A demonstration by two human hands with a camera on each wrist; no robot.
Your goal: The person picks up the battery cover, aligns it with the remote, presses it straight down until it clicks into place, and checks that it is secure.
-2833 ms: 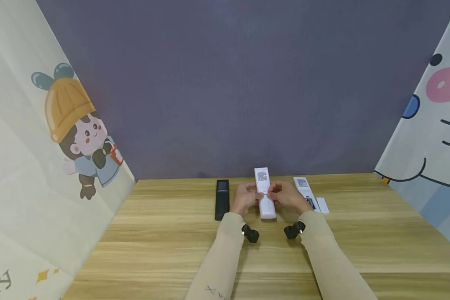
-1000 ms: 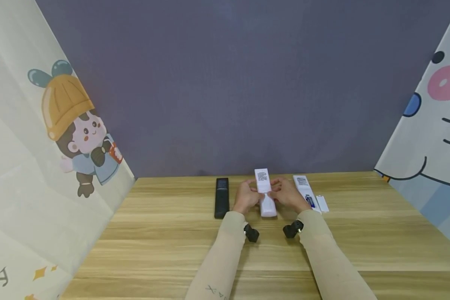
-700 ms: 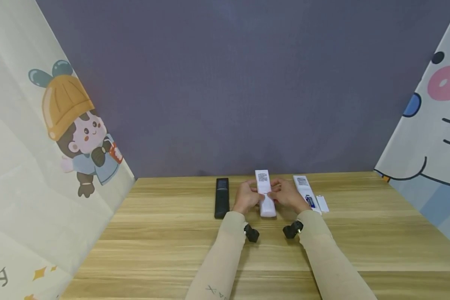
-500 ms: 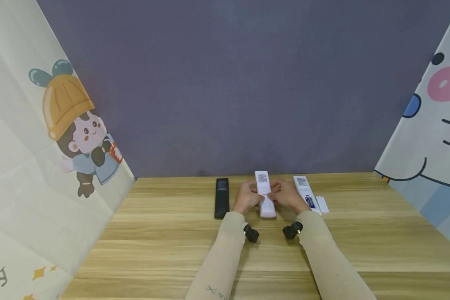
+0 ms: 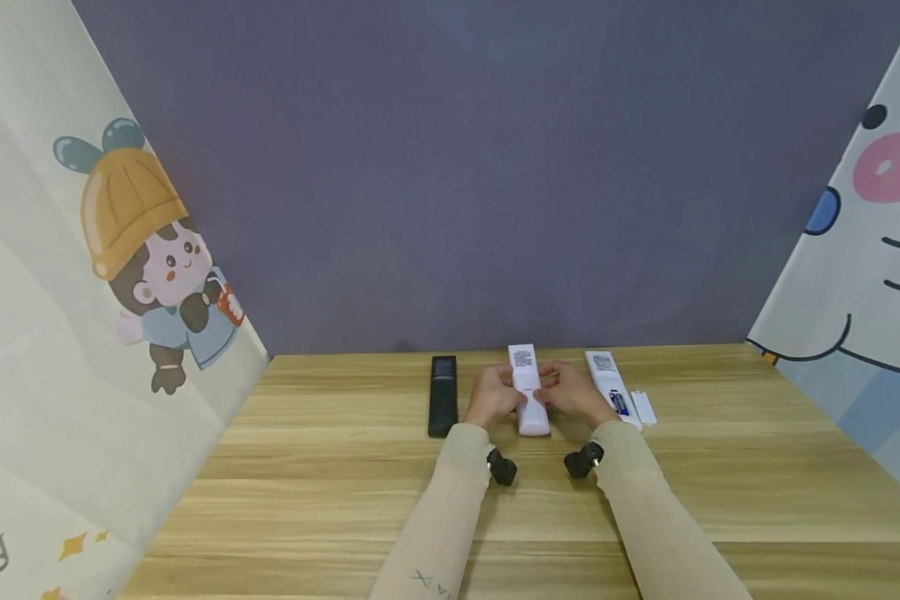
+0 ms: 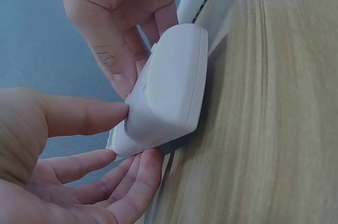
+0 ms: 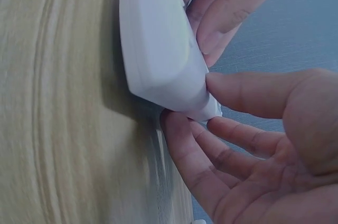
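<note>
A white remote control (image 5: 527, 379) lies back side up between both hands, its printed label at the far end. My left hand (image 5: 492, 396) grips its left edge, thumb on the back and the other fingers along the side and beneath. From the right side my right hand (image 5: 572, 393) holds it likewise, its thumb (image 7: 237, 91) pressing the back. In the left wrist view, the remote's rounded near end (image 6: 177, 71) is close over the wooden table, tilted in that view. The back cover sits on the remote; a small mark shows between the thumbs.
A black remote control (image 5: 442, 396) lies left of the left hand. Right of the right hand lies a second white remote (image 5: 606, 371), with blue batteries (image 5: 618, 403) in its uncovered compartment. A loose white battery cover (image 5: 643, 407) is beside it. A grey wall panel (image 5: 450, 183) rises behind the table.
The held remote's far end has come slightly lower and nearer in view. Both thumbs have shifted a little down its back, and the right hand's fingers have spread farther along its far side.
</note>
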